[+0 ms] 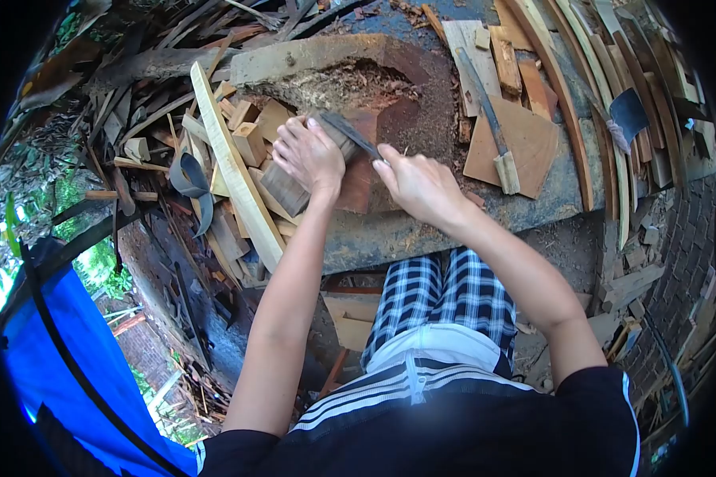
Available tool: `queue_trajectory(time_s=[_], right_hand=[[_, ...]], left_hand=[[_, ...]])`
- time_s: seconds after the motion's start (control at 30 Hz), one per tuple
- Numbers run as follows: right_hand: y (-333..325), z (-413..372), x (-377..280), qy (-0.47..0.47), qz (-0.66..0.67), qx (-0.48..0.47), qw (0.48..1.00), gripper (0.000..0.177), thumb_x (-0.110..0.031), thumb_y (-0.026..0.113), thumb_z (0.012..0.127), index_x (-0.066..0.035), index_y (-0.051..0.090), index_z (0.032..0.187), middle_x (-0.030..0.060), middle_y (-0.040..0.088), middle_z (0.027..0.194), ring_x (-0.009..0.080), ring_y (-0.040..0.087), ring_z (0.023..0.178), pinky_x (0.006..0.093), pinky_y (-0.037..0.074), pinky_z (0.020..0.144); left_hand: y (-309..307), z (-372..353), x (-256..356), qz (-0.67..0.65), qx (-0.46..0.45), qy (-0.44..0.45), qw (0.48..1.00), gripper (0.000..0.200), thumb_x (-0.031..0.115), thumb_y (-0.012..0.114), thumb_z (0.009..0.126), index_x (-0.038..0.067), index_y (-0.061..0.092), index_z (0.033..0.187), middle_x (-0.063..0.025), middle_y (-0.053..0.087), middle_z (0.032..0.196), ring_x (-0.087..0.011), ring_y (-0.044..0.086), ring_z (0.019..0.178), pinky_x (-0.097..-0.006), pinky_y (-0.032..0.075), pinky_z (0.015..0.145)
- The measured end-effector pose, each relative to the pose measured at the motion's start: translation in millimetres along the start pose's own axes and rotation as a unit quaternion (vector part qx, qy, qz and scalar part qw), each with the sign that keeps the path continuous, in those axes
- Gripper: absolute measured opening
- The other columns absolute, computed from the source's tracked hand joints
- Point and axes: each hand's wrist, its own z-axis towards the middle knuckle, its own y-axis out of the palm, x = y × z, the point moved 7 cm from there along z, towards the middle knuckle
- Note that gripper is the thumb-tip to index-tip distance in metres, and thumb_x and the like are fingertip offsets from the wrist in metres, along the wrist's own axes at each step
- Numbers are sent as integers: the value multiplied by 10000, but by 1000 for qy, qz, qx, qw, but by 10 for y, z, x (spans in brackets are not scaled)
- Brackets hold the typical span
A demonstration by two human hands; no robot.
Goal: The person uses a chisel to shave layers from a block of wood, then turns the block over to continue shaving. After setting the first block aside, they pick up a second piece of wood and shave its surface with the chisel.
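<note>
My left hand [309, 155] is wrapped over a dark wooden block [285, 188] on the workbench [374, 238], its fingers bent round the upper part. A dark flat tool [347, 132] runs slantwise from the top of the block to my right hand [412, 181]. The fingers of my right hand are closed round the near end of this tool, whose grip they hide. Beneath and beside the block lies a reddish-brown piece of wood [359, 184].
A long pale strip [235, 163] lies left of the block. On the right are a wooden-handled tool [493, 119], a flat board [533, 147] and long curved strips [561, 95]. Wood offcuts [249, 143] are heaped at the left. A blue sheet [79, 358] hangs at lower left.
</note>
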Motion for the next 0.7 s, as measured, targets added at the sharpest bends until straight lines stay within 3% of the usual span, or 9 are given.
queue_trajectory(time_s=[0.1,0.37,0.43,0.5,0.57,0.7], right_hand=[[-31,-110,-40,31,-9,-47,998,306,-311,418,1019,-41,522,1118,244,679,770,432,679,756,534,545,657],[29,115,-106,3,10,8,1000,348,-315,405,1020,-14,543,1126,252,677,756,435,682,758,536,544,660],[8,-23,-50,47,-17,-71,996,358,-320,407,1020,-18,548,1150,254,678,757,433,684,752,535,546,651],[57,17,-48,42,-13,-72,996,373,-331,408,1022,-20,546,1174,251,679,752,433,685,748,534,548,644],[83,209,-74,-14,-10,6,1000,384,-344,406,1024,-27,546,1191,250,680,751,432,686,747,534,548,642],[52,70,-76,22,-17,-31,999,355,-350,396,1029,-56,521,1183,259,674,752,438,681,746,544,541,644]], left_hand=[[7,-18,-24,-7,-15,-3,1000,256,299,429,993,82,529,1083,-114,518,1078,-319,492,1055,-466,332,962],[-17,-23,-26,-4,-18,-13,1000,254,297,424,992,87,534,1082,-110,523,1073,-316,498,1060,-460,332,973],[-11,-12,-8,-5,-18,-15,1000,254,297,423,993,87,534,1083,-109,523,1076,-315,498,1061,-460,332,974],[-37,-61,-44,-2,-19,-18,1000,254,296,422,993,87,533,1083,-108,523,1078,-314,498,1061,-460,331,976],[-11,-24,-34,-27,-32,-24,999,242,279,439,982,79,529,1085,-107,521,1093,-315,476,1076,-478,293,1022],[-18,-16,-35,-5,-20,-14,1000,252,295,424,992,89,531,1091,-103,520,1086,-310,493,1068,-464,325,984]])
